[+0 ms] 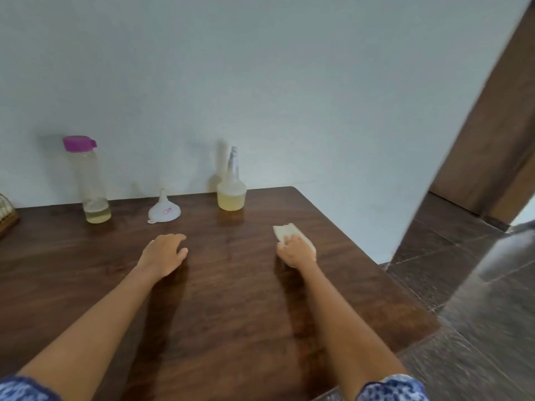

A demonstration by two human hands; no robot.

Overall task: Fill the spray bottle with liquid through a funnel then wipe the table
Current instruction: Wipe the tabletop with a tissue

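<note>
A clear spray bottle (231, 190) with pale yellow liquid in its lower half stands at the back of the dark wooden table (231, 308), near the wall. A white funnel (164, 209) rests wide end down to its left. Further left stands a tall clear bottle (91, 186) with a purple cap and a little yellowish liquid at the bottom. My right hand (296, 251) presses a pale folded cloth (285, 231) onto the table's right part. My left hand (165, 254) rests palm down on the table, fingers loosely curled, holding nothing.
A woven basket edge (6, 211) shows at the far left of the table. The table's right edge drops to a dark tiled floor (463, 285). A brown door frame (498, 134) stands at the right. A pale wall backs the table.
</note>
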